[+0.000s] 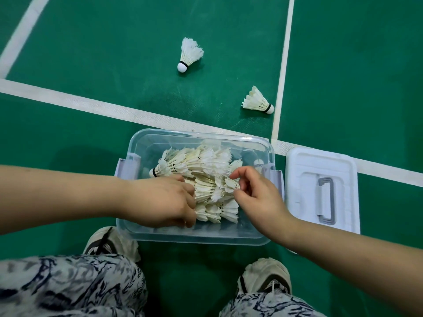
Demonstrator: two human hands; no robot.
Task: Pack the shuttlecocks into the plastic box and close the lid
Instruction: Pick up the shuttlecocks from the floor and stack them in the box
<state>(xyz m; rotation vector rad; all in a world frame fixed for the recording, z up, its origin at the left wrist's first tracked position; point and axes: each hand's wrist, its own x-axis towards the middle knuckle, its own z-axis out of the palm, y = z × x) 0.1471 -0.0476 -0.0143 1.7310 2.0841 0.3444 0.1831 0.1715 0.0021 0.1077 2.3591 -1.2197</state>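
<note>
Head view, looking straight down: the plastic box [160, 138] sits open on the green court floor [114, 53], clear-walled with rounded corners and pale lilac latches [127, 167] at its 9 and 3 o'clock ends. Inside lie the stacked shuttlecocks [206, 165], nested cork-into-skirt in cream rows, feathers frayed at the tips. The left hand [164, 202] comes in from 9 o'clock, fingers curled into the near end of a row and gripping it. The right hand [256, 197] comes in from 4 o'clock, thumb and forefinger narrowed to a pinch on a feather skirt. Two are not yet packed: one loose shuttlecock [188, 54] at the box's 12 o'clock, cork toward us, and a second loose shuttlecock [257, 100] at 1 o'clock, on its side beside a white court line [283, 65]. The lid [304, 170], opaque white and ribbed with a grey handle [327, 197], lies flat at the box's 3 o'clock, just beside it. The risks, as I judge them: feathers are brittle, so a hard pinch could snap a vane. Tugging one end could pull a nested row apart and scatter it. A pile standing above the rim would keep the lid from seating and crush the skirts. The light box may also skid on that smooth floor if pushed.
</note>
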